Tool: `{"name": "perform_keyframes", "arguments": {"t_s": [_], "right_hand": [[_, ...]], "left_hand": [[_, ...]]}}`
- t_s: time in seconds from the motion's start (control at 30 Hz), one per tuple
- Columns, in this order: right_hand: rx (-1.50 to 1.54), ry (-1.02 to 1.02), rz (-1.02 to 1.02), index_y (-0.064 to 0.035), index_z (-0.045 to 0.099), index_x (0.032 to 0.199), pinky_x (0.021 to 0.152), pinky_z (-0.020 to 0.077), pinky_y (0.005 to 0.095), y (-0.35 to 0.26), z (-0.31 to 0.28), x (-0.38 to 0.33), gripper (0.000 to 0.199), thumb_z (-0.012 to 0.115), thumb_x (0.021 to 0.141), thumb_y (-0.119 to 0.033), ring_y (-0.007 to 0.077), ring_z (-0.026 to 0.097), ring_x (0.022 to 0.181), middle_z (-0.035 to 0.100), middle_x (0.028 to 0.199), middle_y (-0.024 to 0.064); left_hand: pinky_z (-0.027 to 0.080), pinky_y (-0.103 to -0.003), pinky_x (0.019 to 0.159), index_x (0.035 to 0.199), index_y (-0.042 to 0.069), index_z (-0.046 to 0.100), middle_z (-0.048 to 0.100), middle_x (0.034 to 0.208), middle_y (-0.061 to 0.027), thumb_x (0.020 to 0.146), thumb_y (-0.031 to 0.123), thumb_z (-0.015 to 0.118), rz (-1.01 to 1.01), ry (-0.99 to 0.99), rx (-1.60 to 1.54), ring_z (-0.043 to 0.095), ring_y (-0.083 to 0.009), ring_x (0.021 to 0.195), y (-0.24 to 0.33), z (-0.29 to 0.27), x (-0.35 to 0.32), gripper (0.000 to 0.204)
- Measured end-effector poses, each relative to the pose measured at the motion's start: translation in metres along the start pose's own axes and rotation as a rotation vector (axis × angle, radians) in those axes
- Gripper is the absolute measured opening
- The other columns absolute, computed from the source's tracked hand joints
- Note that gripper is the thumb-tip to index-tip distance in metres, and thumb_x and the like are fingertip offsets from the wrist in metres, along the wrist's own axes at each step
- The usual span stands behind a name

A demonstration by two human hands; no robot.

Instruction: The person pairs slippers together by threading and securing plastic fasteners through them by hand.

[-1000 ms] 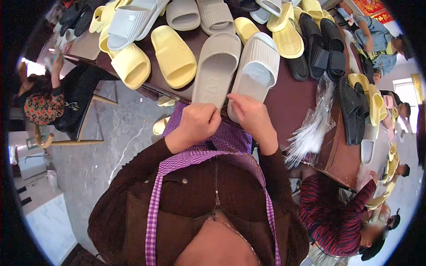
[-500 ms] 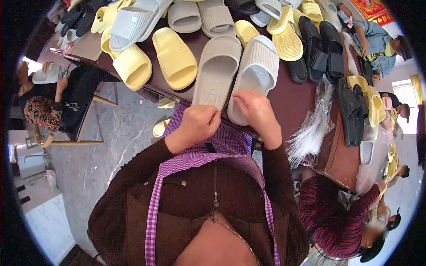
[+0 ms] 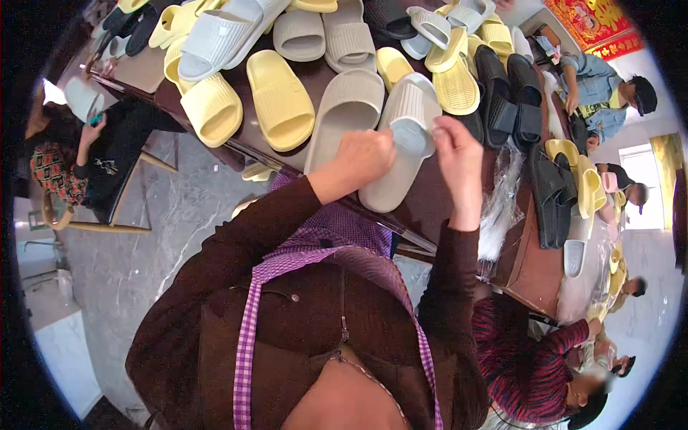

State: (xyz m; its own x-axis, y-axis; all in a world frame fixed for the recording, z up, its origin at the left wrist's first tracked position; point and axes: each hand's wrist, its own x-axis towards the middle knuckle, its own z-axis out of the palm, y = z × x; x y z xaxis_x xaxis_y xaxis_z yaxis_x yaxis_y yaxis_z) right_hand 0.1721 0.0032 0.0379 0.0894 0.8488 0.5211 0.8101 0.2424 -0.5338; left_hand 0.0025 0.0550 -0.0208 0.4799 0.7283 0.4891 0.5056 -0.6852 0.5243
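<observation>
Head view shows both hands over a grey slide sandal [image 3: 401, 136] lying on the dark brown table [image 3: 530, 265], its heel end toward the person. Left hand [image 3: 362, 159] is curled at the sandal's left edge, fingers apparently pinching something small that cannot be made out. Right hand [image 3: 459, 161] grips the sandal's right side near the strap. A second grey sandal [image 3: 342, 115] lies just beside it.

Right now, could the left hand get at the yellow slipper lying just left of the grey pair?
Probably yes: the yellow slipper lies uncovered on the table, near the left hand, with only a grey slipper between them.
</observation>
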Motion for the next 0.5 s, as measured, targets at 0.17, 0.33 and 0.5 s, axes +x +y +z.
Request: {"name": "perform_keyframes", "arguments": {"t_s": [0.17, 0.33, 0.5], "right_hand": [[-0.148, -0.091, 0.423, 0.0034, 0.067, 0.088, 0.055, 0.0498, 0.0284, 0.044, -0.017, 0.049, 0.030, 0.055, 0.085, -0.024, 0.0187, 0.064, 0.057, 0.065, 0.067, 0.0099], [-0.291, -0.218, 0.538, 0.0039, 0.067, 0.080, 0.054, 0.0504, 0.0328, 0.082, 0.007, 0.071, 0.041, 0.054, 0.083, -0.034, 0.0229, 0.063, 0.053, 0.065, 0.064, 0.0122], [-0.559, -0.201, 0.448, 0.0036, 0.067, 0.076, 0.065, 0.0499, 0.0408, 0.076, 0.025, 0.086, 0.040, 0.055, 0.080, -0.034, 0.0319, 0.063, 0.065, 0.064, 0.070, 0.0199]], "left_hand": [[0.047, -0.047, 0.050, 0.070, 0.001, 0.056, 0.059, 0.060, -0.0199, 0.078, 0.015, 0.053, 0.006, -0.009, -0.040, 0.060, -0.0372, 0.055, 0.000, 0.003, 0.003, 0.016], [0.046, -0.047, 0.048, 0.070, 0.001, 0.054, 0.059, 0.057, -0.0183, 0.078, 0.013, 0.052, 0.044, 0.019, -0.034, 0.060, -0.0363, 0.052, -0.003, 0.006, 0.003, 0.015], [0.046, -0.047, 0.053, 0.074, 0.001, 0.054, 0.058, 0.060, -0.0165, 0.078, 0.012, 0.056, 0.098, -0.016, -0.037, 0.058, -0.0350, 0.057, -0.013, 0.010, 0.003, 0.012]]}}
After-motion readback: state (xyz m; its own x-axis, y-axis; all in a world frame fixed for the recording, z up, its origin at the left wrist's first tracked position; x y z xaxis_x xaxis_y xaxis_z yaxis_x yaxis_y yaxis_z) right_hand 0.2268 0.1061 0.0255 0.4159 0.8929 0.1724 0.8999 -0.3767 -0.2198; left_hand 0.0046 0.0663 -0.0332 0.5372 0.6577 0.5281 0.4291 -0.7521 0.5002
